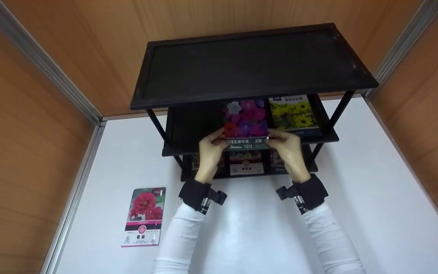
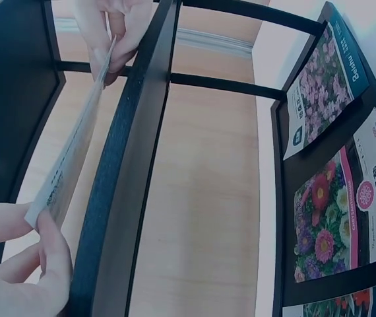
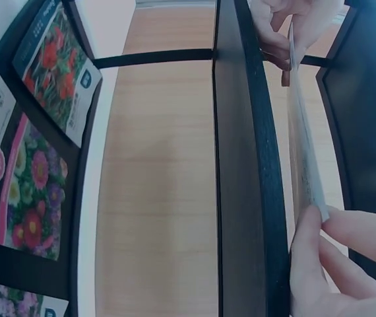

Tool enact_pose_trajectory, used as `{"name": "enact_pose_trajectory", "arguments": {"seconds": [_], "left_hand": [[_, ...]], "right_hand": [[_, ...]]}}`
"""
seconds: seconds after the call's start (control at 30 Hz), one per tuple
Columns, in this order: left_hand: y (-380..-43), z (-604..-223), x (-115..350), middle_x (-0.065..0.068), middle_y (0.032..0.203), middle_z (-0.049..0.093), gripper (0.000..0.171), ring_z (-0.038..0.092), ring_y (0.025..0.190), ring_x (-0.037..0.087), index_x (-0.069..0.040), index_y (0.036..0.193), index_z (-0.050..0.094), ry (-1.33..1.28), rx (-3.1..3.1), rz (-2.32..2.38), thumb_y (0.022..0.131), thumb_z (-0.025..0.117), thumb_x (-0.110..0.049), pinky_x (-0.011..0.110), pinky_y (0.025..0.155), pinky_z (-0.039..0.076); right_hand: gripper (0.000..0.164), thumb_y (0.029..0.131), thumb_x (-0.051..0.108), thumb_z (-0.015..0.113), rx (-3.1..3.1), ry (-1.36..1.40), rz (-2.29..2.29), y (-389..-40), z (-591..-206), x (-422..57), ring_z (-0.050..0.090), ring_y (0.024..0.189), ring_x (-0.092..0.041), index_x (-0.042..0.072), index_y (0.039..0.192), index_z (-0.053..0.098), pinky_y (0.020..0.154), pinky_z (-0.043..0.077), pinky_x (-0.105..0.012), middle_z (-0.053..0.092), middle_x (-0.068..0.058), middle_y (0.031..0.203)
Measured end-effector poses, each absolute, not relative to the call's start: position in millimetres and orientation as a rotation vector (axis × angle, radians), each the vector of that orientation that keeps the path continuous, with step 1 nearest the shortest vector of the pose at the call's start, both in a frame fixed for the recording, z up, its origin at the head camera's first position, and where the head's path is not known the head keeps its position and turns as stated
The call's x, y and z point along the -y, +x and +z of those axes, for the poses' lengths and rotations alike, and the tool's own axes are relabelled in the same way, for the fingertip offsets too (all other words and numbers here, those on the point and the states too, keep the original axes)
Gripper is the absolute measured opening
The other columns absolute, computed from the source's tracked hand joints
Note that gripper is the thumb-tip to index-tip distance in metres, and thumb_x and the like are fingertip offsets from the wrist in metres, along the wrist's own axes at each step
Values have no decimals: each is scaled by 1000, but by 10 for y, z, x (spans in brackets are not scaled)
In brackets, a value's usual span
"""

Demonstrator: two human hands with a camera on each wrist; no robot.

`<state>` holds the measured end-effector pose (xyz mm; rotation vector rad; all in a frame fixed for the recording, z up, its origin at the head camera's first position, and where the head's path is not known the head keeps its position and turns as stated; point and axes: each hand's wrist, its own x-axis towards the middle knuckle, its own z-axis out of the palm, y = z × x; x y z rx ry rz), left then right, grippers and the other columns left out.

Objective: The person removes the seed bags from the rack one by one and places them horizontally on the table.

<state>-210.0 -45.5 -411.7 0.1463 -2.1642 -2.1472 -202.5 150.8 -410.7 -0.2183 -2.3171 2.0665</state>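
Observation:
Both hands hold one flower seed packet [image 1: 245, 118] with pink, red and purple blooms and a dark label strip, at the front of the middle shelf [image 1: 196, 125]. My left hand [image 1: 209, 154] pinches its left lower corner between thumb and fingers. At the opposite corner, my right hand [image 1: 289, 154] pinches it the same way. Seen edge-on in the left wrist view, the thin packet [image 2: 76, 148] spans from hand to hand just above the shelf's front rim [image 2: 119, 152]. A yellow-flower packet [image 1: 294, 114] lies on that shelf to the right.
The black rack's top board [image 1: 249, 64] overhangs the hands, with posts [image 1: 342, 108] at its corners. Packets lie on the lowest shelf, including a mixed-flower one [image 2: 326, 218]. Left on the white table [image 1: 112, 160] lies a pink-flower packet [image 1: 144, 217]. Wooden walls [image 1: 25, 152] surround the table.

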Motion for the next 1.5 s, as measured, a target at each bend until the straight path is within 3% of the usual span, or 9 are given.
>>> {"name": "enact_pose_trajectory", "arguments": {"seconds": [0.47, 1.5], "left_hand": [[-1865, -4152, 457, 12, 94, 57, 40, 55, 77, 13, 2, 115, 57, 171, 2123, -2167, 75, 57, 7, 21, 66, 46], [-1336, -4388, 464, 13, 92, 56, 39, 55, 76, 14, 5, 112, 58, 190, 2018, -2215, 73, 61, 7, 20, 65, 47]], "right_hand": [[34, 79, 2, 60, 2266, -280, 2085, -1804, -4131, -1487, 59, 78, -8, 2, 113, 59, 67, 46, -20, 60, -12, 102], [34, 73, -8, 63, 2135, -357, 2092, -1287, -4321, -1424, 61, 79, -14, -5, 106, 61, 69, 49, -22, 63, -12, 92]]}}
